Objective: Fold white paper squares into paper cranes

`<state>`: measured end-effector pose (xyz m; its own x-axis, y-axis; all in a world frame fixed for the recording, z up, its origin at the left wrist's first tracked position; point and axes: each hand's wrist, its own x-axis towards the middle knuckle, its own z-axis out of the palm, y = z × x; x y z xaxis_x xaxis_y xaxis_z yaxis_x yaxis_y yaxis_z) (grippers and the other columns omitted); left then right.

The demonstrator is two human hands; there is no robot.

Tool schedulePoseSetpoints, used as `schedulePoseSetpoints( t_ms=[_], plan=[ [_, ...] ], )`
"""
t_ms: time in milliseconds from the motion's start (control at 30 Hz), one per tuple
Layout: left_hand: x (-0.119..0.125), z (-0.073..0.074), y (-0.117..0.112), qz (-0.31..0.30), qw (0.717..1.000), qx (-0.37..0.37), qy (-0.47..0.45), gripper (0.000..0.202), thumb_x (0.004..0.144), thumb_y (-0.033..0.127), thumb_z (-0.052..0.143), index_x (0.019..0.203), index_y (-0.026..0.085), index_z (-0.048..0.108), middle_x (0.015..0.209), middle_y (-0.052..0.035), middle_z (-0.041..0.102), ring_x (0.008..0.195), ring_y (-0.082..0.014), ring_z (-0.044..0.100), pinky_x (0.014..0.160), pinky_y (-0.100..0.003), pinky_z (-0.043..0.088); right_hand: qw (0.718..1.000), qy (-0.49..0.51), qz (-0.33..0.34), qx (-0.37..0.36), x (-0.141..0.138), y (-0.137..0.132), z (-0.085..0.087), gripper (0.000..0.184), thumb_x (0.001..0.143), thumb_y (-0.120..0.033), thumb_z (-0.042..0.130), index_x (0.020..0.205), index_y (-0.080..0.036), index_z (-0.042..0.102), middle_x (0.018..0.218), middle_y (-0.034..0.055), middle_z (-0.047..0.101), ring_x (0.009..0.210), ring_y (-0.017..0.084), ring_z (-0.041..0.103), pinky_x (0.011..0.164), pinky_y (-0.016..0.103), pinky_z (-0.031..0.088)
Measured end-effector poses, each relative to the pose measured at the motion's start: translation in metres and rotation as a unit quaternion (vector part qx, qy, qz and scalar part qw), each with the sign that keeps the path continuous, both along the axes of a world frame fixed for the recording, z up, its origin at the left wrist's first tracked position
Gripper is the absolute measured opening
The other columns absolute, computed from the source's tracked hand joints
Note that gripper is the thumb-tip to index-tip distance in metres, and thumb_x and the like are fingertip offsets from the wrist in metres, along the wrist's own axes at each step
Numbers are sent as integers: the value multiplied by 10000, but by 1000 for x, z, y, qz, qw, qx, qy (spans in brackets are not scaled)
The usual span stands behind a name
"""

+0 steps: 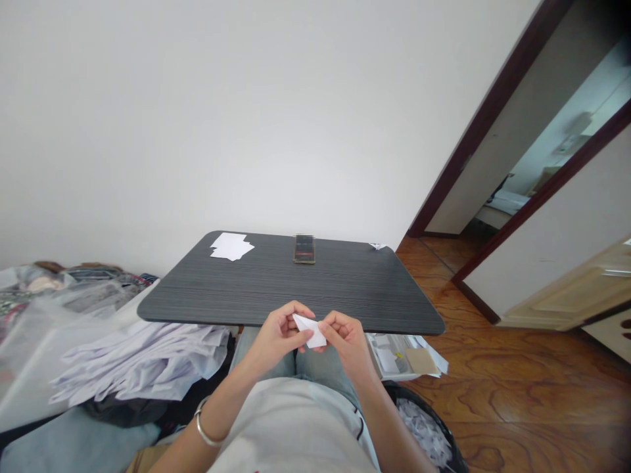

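A small folded piece of white paper point(312, 330) is pinched between both hands, just off the front edge of the dark table point(276, 289). My left hand point(286, 330) grips its left side, thumb underneath and fingers behind. With thumb and forefinger, my right hand point(344, 334) holds the right edge of the same piece. The paper has a pointed upper left corner and a visible crease. Some fingertips are hidden behind it. At the table's far left lies a stack of white paper sheets point(231, 246); a small folded white paper piece point(377, 246) rests at the far right corner.
A phone point(304, 249) lies at the table's back middle. White cloth point(142, 361) is piled on the left. Below the table's right side are a box of papers point(394, 355) and a black bag of paper scraps point(426, 433). A doorway stands to the right.
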<state>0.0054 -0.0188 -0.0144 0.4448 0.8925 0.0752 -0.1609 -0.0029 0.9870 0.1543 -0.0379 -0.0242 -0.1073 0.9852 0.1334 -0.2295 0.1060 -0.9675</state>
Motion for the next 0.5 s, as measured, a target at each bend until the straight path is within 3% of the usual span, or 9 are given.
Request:
schedulePoseSetpoints(
  t_ms=[233,367,500],
  plan=[
    [-4,1,1,-5,1000,11,-5,299,679,267,679,896,146,513,692,-7,594,579,-108,556,455,-188,462,1000,-2,-20,11,-1,0,3,260,714,-381,633,594,-162,560,494,-19,596,438,106,543,441,207,474],
    [-3,-1,4,40,999,6,-34,287,676,259,683,863,154,493,669,12,587,540,-94,547,450,-182,442,999,16,-45,21,-5,-1,0,238,721,-369,629,611,-166,570,521,-17,601,470,107,550,473,208,477],
    [-3,1,5,109,993,19,-39,217,691,268,668,791,135,529,618,18,587,525,-79,528,489,-177,416,1000,14,0,18,-6,-1,-3,191,702,-338,657,645,-167,596,554,-12,614,533,113,573,533,211,481]
  ],
)
